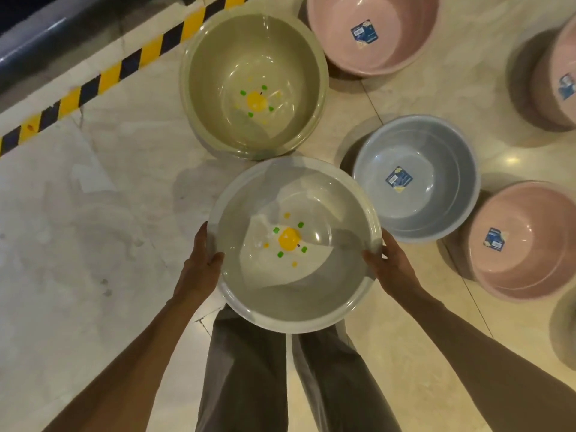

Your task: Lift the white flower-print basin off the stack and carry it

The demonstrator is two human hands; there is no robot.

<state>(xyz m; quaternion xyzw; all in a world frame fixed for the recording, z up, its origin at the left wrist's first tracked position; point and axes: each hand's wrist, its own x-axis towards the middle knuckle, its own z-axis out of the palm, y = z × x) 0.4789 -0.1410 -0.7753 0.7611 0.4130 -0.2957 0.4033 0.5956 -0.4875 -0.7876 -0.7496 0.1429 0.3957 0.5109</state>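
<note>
Centre of frame: my left hand (pixel 199 269) and right hand (pixel 392 266) each grip, thumbs curled over the rim, a beige basin (pixel 293 294) holding a flower-printed sheet (pixel 280 251).

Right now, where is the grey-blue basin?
In the head view the grey-blue basin stands on the floor at the right, just beyond the right hand, between the held beige basin and a pink basin.

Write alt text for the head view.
Left hand and right hand hold a pale basin by its rim above the tiled floor. A matching basin, a grey one and pink ones stand beyond.
</note>
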